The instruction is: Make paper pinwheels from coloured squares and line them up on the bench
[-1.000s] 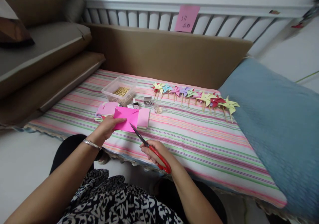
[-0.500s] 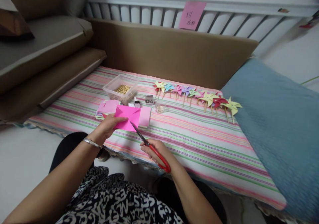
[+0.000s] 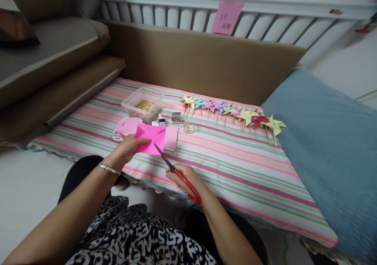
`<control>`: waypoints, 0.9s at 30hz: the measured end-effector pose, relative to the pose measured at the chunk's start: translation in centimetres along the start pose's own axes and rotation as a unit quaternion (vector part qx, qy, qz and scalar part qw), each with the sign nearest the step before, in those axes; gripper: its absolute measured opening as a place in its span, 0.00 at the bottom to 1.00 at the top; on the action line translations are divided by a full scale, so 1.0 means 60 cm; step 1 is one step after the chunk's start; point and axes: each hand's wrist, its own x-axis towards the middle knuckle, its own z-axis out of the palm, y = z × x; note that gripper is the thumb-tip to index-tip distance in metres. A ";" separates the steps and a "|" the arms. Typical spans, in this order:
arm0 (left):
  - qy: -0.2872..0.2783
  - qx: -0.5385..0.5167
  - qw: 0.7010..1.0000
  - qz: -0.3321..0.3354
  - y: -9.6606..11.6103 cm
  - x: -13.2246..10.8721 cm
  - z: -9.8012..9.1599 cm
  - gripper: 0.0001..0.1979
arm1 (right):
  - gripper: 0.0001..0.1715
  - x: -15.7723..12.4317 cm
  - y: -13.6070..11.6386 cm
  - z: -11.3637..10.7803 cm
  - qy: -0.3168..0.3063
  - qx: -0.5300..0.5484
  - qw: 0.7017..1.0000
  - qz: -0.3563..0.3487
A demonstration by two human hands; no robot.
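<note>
My left hand (image 3: 129, 145) pinches the left edge of a bright pink square of paper (image 3: 154, 133), thumb on top. Red-handled scissors (image 3: 188, 186) sit in my right hand (image 3: 182, 178), fingers wrapped around the grips. Their dark blades look closed together, with the tips over the paper near its middle. Behind the pink square lie a stack of light pink paper (image 3: 171, 137) and another stack of coloured paper (image 3: 129, 125), both partly covered.
A clear plastic box (image 3: 129, 107) of wooden sticks stands behind the paper, near a small box of metal pins (image 3: 176, 117) and a small clear container (image 3: 189, 127). Several paper pinwheels (image 3: 228, 108) lie in a row on the striped cloth (image 3: 235, 170). Brown board (image 3: 191, 61) stands behind.
Almost nothing differs. Both hands, the pink paper and the scissors keep their places; the view has shifted very slightly.
</note>
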 end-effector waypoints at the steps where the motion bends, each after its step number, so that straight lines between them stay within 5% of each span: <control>1: 0.001 0.002 1.000 0.001 0.000 0.001 -0.001 0.18 | 0.12 0.001 0.004 -0.002 -0.003 -0.015 1.000 -0.010; 9: 0.060 0.022 0.997 -0.032 0.022 0.006 -0.028 0.14 | 0.15 -0.024 0.028 -0.052 -0.032 -0.103 0.992 -0.060; 16: -0.077 0.102 0.989 -0.076 -0.012 -0.007 -0.011 0.15 | 0.24 0.004 0.045 -0.057 0.139 0.047 0.984 -0.099; 20: -0.194 0.150 0.964 -0.102 -0.044 -0.022 0.033 0.11 | 0.25 0.024 0.041 -0.035 0.131 0.095 0.978 -0.128; 27: -0.209 0.058 0.968 -0.128 -0.047 -0.023 0.053 0.12 | 0.19 0.028 0.028 -0.016 0.156 0.123 0.973 -0.120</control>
